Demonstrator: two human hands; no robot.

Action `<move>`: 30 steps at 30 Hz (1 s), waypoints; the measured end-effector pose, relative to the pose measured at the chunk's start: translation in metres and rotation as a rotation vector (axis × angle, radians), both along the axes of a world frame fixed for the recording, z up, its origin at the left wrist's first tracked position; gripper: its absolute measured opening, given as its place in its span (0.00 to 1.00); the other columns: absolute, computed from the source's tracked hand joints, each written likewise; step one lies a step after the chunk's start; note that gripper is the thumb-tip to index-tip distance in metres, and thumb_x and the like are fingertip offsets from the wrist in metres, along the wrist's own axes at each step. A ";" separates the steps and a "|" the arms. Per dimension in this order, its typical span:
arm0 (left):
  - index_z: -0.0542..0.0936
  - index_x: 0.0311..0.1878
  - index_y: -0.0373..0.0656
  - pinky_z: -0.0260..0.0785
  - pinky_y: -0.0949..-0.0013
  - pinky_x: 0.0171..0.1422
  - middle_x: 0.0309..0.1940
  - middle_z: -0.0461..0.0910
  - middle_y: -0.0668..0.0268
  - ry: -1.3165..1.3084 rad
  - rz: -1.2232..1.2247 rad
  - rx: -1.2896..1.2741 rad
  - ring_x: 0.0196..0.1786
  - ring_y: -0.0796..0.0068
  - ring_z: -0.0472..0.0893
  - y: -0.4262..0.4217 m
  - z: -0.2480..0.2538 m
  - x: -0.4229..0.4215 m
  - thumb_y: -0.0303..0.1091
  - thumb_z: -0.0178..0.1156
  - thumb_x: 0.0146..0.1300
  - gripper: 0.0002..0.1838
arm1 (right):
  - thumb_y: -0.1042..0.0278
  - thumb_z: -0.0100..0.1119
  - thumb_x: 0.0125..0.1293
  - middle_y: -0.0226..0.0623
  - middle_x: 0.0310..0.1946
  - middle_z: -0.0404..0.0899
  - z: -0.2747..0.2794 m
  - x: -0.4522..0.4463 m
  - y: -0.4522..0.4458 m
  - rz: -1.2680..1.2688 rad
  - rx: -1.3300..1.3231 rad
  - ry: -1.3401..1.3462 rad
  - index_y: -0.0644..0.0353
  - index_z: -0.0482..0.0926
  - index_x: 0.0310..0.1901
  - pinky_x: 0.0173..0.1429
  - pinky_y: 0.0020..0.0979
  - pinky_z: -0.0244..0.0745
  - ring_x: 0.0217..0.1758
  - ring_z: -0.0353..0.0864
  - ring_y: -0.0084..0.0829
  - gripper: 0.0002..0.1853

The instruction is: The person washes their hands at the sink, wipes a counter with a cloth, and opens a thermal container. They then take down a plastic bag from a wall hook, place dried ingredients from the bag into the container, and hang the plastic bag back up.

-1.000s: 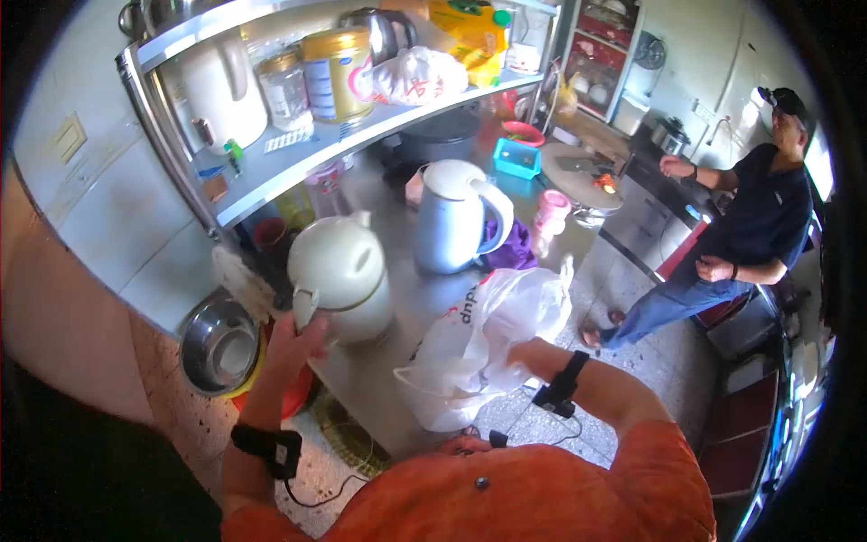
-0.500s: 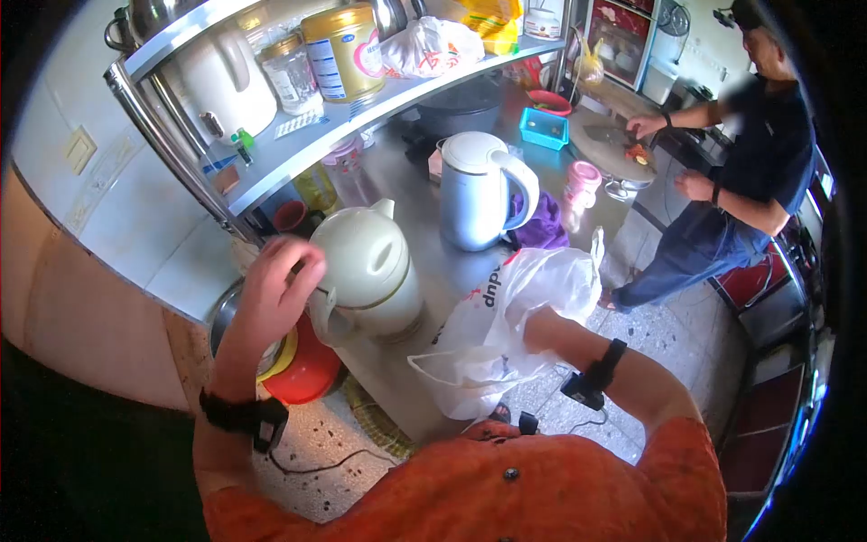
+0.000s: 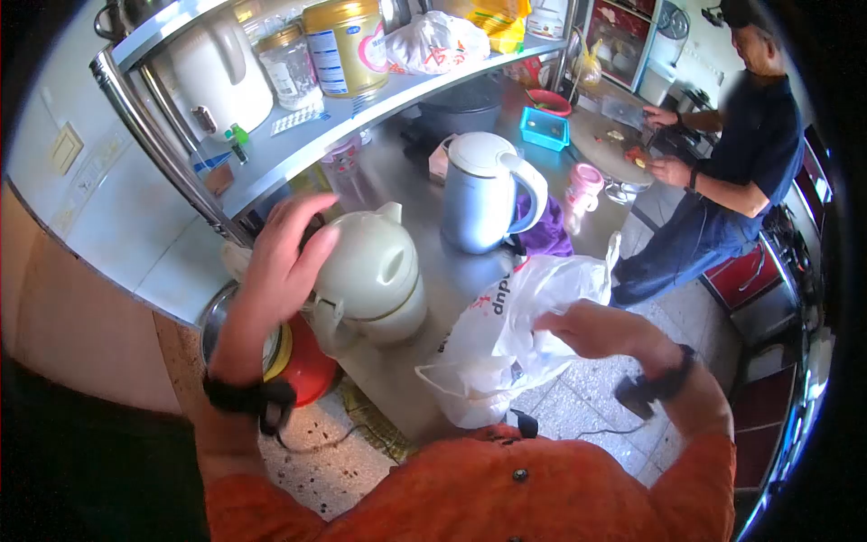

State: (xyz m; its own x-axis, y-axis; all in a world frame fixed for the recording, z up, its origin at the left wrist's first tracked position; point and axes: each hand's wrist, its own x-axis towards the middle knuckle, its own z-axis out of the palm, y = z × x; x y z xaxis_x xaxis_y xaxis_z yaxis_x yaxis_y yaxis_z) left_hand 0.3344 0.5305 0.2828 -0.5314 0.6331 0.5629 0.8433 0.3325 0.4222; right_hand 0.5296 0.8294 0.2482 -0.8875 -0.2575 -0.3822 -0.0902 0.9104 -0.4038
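Observation:
My left hand point(image 3: 293, 257), fingers apart and curved, is at the near left side of a cream thermos jug point(image 3: 366, 257), close to its lid and handle. Contact between them is unclear. A white plastic bag point(image 3: 488, 352) with dark lettering stands on the metal table's front part. At the mouth of this bag is my right hand point(image 3: 591, 332), its fingers bent together and pointing left; what is in them, if anything, is hidden. Behind the bag stands a pale blue jug point(image 3: 483, 203) with a white lid, next to a purple cloth point(image 3: 545, 230).
A metal shelf point(image 3: 312, 135) carries a gold can point(image 3: 343, 54), a glass jar point(image 3: 289, 72) and a white kettle point(image 3: 217, 77). A pink bottle point(image 3: 582, 190) and turquoise basket point(image 3: 544, 129) are farther back. Another person point(image 3: 750, 154) works at a round board point(image 3: 601, 149) on the right.
My right hand has drawn back out of the white bag to its mouth. My left hand has shifted slightly right and its fingers have spread. The other person's hands have moved over the board.

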 end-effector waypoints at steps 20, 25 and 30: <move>0.69 0.24 0.40 0.63 0.70 0.24 0.16 0.71 0.63 -0.468 0.439 0.724 0.20 0.76 0.71 -0.005 -0.162 0.069 0.33 0.63 0.47 0.12 | 0.50 0.44 0.58 0.54 0.23 0.75 0.030 -0.191 -0.126 -0.022 0.119 0.514 0.69 0.77 0.22 0.41 0.42 0.69 0.30 0.76 0.50 0.26; 0.68 0.25 0.40 0.65 0.65 0.24 0.17 0.73 0.56 -0.433 0.426 0.704 0.20 0.61 0.76 0.001 -0.154 0.070 0.35 0.64 0.48 0.14 | 0.55 0.49 0.56 0.51 0.28 0.76 0.019 -0.184 -0.131 -0.196 -0.085 0.582 0.67 0.75 0.30 0.43 0.38 0.69 0.34 0.76 0.45 0.19; 0.69 0.26 0.40 0.66 0.64 0.25 0.17 0.74 0.56 -0.386 0.439 0.655 0.22 0.57 0.77 0.013 -0.148 0.072 0.35 0.62 0.50 0.12 | 0.62 0.50 0.56 0.48 0.31 0.76 0.006 -0.194 -0.128 -0.246 -0.151 0.674 0.65 0.72 0.36 0.43 0.35 0.70 0.37 0.76 0.41 0.13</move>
